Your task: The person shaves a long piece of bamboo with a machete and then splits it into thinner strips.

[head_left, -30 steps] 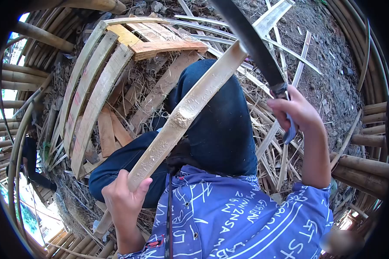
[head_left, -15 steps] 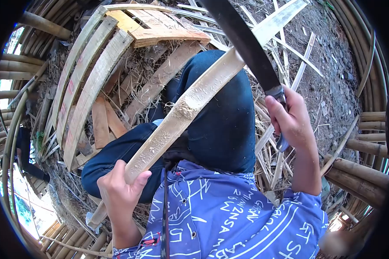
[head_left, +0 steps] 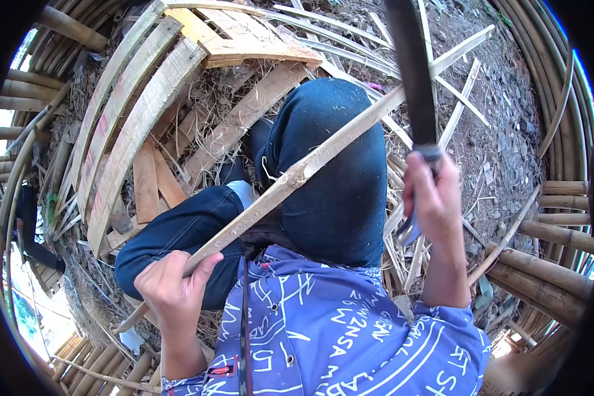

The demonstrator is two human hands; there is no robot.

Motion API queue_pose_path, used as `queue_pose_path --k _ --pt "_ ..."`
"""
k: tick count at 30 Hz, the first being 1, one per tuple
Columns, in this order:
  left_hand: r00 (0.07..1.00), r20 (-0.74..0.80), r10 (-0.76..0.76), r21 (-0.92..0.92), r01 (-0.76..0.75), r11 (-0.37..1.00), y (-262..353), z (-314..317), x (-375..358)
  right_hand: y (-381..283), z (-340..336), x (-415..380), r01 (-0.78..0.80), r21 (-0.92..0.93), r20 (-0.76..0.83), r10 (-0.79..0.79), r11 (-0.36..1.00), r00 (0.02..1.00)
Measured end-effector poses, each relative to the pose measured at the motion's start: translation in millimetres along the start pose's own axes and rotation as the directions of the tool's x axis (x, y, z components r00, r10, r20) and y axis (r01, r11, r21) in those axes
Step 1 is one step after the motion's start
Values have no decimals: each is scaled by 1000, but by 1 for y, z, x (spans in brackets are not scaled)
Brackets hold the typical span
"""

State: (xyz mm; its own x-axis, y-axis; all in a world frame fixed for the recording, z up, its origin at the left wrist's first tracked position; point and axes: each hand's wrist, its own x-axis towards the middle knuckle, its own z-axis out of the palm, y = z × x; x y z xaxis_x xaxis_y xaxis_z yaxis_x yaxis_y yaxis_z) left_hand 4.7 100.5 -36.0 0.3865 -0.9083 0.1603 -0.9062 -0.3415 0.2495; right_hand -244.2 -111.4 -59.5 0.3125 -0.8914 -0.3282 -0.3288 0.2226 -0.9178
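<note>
A long split bamboo strip [head_left: 340, 140] runs slantwise across my lap, from lower left to upper right, over my raised knee. Its narrow side faces up, and a rough, whittled node shows near the middle. My left hand [head_left: 171, 284] is wrapped round its lower part. In my right hand [head_left: 434, 195], the handle of a large machete [head_left: 412, 72] is gripped, with the dark, broad blade pointing up. The blade overlaps the strip's far part in this view. The hand and the handle are slightly blurred.
A slatted wooden pallet-like frame [head_left: 138, 125] stands at the upper left, with loose boards [head_left: 145, 181] beside it. Thin bamboo strips [head_left: 462, 102] and shavings litter the ground. Bamboo pole walls [head_left: 548, 284] enclose both sides. Part of another person [head_left: 30, 224] shows at far left.
The bamboo strip has turned from its broad hollow face to its narrow edge. My right hand has shifted slightly left and down, and the machete blade now stands more upright.
</note>
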Motion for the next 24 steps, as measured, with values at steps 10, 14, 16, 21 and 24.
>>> queue_pose_path --k 10,14,16,21,24 --pt "995 -90 52 68 -46 997 -3 -6 -4 -3 -2 2 115 -213 1 -118 970 993" --pt "995 -91 51 46 -47 998 -9 -3 -8 -4 -6 -4 114 -229 21 -112 967 993" --pt "994 -94 64 64 -59 996 -7 0 -9 -2 -7 9 66 -156 -67 -78 986 995" --pt "972 -175 154 118 -135 984 -14 0 -1 -11 6 -13 33 -170 145 -8 985 989" --pt "979 -149 142 118 -125 985 -12 1 -6 -17 -4 1 -24 -108 28 27 994 999"
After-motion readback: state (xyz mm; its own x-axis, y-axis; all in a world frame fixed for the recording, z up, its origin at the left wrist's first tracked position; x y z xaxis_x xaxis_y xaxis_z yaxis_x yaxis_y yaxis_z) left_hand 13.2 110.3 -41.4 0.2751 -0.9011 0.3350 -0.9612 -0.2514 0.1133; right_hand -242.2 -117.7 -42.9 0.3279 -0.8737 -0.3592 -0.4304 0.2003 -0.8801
